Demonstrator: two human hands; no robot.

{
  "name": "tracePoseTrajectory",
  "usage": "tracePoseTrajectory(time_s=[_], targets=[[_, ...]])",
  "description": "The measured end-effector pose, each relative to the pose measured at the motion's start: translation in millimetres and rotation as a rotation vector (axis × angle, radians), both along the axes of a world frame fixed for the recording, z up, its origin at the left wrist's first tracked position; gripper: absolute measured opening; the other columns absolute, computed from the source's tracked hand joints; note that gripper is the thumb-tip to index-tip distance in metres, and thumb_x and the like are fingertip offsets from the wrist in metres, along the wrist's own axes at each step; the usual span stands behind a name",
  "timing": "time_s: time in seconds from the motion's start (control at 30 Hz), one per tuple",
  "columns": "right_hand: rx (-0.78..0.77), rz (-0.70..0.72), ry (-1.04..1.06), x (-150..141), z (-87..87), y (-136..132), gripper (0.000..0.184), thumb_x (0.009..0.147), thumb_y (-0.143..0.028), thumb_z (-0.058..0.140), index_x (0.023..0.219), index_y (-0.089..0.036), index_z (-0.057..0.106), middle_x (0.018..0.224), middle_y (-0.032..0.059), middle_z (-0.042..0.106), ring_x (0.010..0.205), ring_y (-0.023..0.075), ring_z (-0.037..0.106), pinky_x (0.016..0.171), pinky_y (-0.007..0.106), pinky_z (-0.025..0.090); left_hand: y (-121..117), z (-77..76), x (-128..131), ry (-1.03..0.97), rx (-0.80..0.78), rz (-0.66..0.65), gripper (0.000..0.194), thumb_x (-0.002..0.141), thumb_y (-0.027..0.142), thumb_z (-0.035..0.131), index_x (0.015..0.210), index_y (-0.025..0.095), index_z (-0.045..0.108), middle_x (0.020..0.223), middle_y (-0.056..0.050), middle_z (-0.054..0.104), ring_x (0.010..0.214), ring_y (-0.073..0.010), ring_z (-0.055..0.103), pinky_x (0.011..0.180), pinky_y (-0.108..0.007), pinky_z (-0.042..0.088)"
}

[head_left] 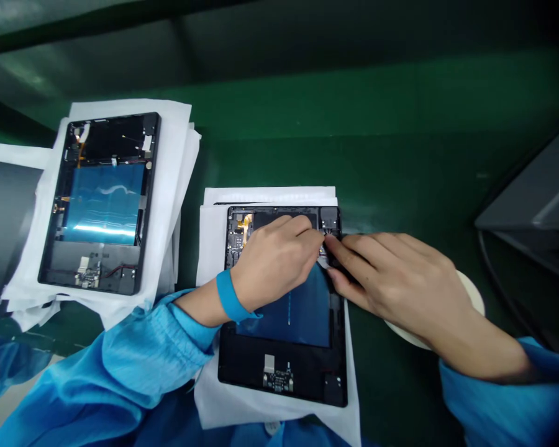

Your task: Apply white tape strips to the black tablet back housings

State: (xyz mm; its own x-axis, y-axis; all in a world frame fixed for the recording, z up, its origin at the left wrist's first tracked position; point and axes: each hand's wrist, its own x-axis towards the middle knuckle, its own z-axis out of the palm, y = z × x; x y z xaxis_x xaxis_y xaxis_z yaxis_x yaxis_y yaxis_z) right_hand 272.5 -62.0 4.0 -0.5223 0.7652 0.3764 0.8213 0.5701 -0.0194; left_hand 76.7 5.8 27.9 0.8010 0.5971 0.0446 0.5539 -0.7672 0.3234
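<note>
An opened tablet (279, 366) lies in front of me, its inner side up, with a blue-filmed battery (284, 316) and a small circuit board (278, 380) near its lower edge. My left hand (279, 254), with a blue band at the wrist, reaches over the tablet's upper part with its fingers closed in a pinch. Meeting it at the upper right edge, my right hand (395, 273) has thumb and forefinger pressed close together. A small whitish piece (323, 262) shows by the fingertips of both hands. What either pinch holds is hidden.
To the left, a second opened tablet (102, 254) rests on stacked white sheets (174, 143). A dark grey panel (9, 217) lies farther left. Beneath my right wrist is a cream-coloured round object (474, 295). A grey block-shaped object (540, 192) and a dark cable (494, 273) are at right.
</note>
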Motion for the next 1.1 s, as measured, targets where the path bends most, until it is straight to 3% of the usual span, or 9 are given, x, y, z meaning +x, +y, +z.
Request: tracePoseTrajectory(time_s=[0.17,0.33,0.47,0.57,0.73,1.1], targets=[[-0.001,0.012,0.057,1,-1.3,-2,0.027,0.094,-0.031,0.06,0.11,-0.011,0.069,0.091,0.0057,0.07,0.077,0.0159,0.057,0.071,0.032,0.041,-1,-1.6,-2,0.008,0.024,-0.008,0.028,0.103,0.019,0.044,0.089,0.015,0.068,0.085,-0.004,0.062,0.079,-0.018,0.058,0.072,-0.03,0.049],[-0.012,0.015,-0.042,-4,4.0,-4,0.027,0.094,-0.031,0.06,0.112,-0.012,0.069,0.088,0.0049,0.07,0.072,0.0156,0.058,0.067,0.033,0.043,-1,-3.2,-4,0.013,0.004,-0.017,0.024,0.101,0.017,0.046,0.09,0.016,0.067,0.085,-0.004,0.061,0.083,-0.019,0.059,0.073,-0.03,0.049],[-0.039,-0.016,0.142,-5,2.1,-2,0.021,0.093,-0.027,0.062,0.109,-0.015,0.066,0.088,0.0036,0.072,0.073,0.0141,0.064,0.067,0.028,0.048,0,-5.9,-6,-0.032,-0.03,-0.008,0.021,0.1,0.017,0.049,0.089,0.015,0.066,0.085,-0.004,0.062,0.084,-0.0188,0.06,0.076,-0.031,0.049],[0.013,-0.124,0.227,-6,0.8,1,0.024,0.09,-0.023,0.066,0.113,-0.017,0.064,0.093,0.0044,0.074,0.076,0.0139,0.068,0.065,0.025,0.05,2,-8.0,-8,-0.063,-0.048,0.004,0.019,0.099,0.017,0.05,0.087,0.015,0.066,0.085,-0.003,0.062,0.083,-0.0187,0.06,0.077,-0.031,0.05],[0.103,-0.304,0.069,-15,-0.5,6,0.019,0.089,-0.024,0.067,0.107,-0.019,0.068,0.088,0.002,0.075,0.066,0.0116,0.066,0.053,0.026,0.041,3,-12.0,-8,-0.087,-0.069,0.02,0.022,0.099,0.017,0.048,0.085,0.016,0.064,0.084,-0.003,0.062,0.083,-0.0186,0.061,0.075,-0.031,0.05],[0.073,-0.264,0.056,-17,-2.6,4,0.014,0.088,-0.02,0.065,0.103,-0.019,0.067,0.088,0.0,0.075,0.066,0.0102,0.065,0.055,0.025,0.04,3,-13.3,-8,-0.111,-0.058,0.017,0.022,0.099,0.016,0.048,0.084,0.016,0.064,0.081,-0.003,0.06,0.082,-0.019,0.06,0.075,-0.031,0.05]])
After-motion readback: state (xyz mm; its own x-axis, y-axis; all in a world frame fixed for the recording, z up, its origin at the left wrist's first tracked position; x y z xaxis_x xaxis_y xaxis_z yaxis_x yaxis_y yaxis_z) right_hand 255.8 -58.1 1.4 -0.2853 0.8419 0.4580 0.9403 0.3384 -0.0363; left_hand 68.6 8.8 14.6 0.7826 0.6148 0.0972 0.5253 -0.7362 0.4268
